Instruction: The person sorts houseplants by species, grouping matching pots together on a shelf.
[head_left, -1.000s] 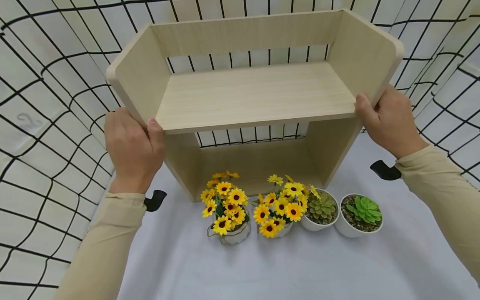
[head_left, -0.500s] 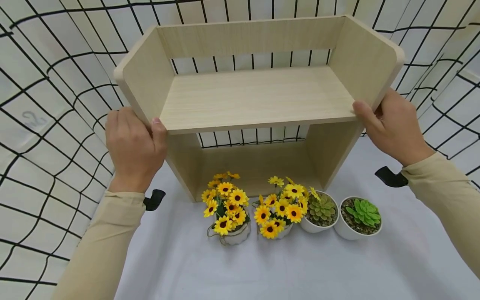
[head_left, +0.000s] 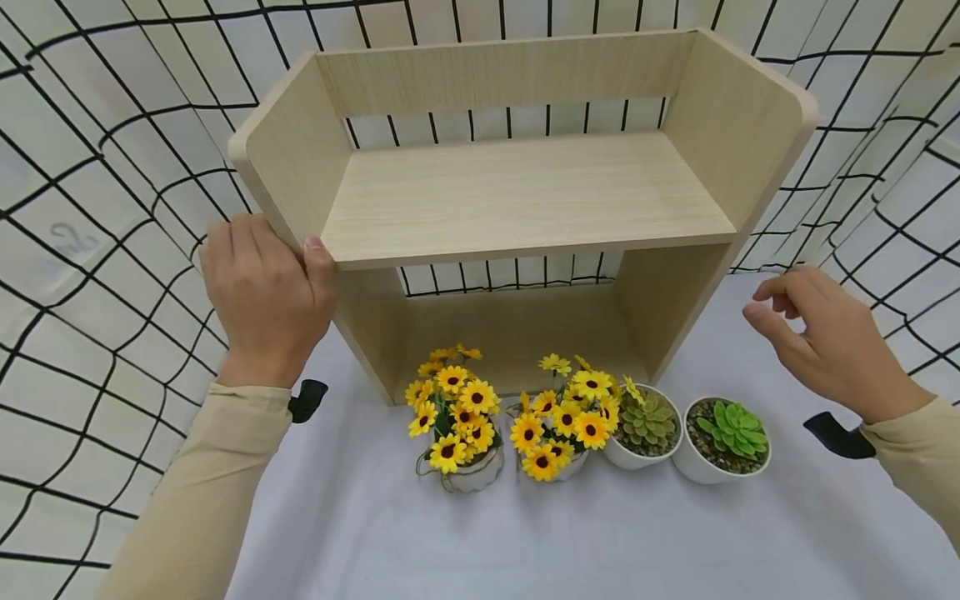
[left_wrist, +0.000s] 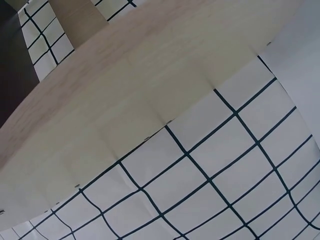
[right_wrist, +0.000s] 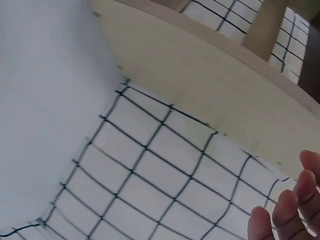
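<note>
A light wooden two-tier shelf stands upright on a white cloth, its lower back partly open. My left hand grips the front edge of its left side panel, thumb on the inner face near the upper board. Off to the right of the shelf, my right hand is in the air with loosely bent fingers and nothing in them. In the right wrist view its fingertips show below the outer face of the side panel. The left wrist view shows the left side panel, with the hand out of sight.
Before the shelf stand two pots of yellow flowers, a dull green succulent and a bright green succulent in white pots. Black wire mesh encloses the back and sides, above the white cloth.
My right hand has let go of the shelf's right side panel and moved right and down, away from it. The left hand keeps its grip, and the shelf and plants stay put.
</note>
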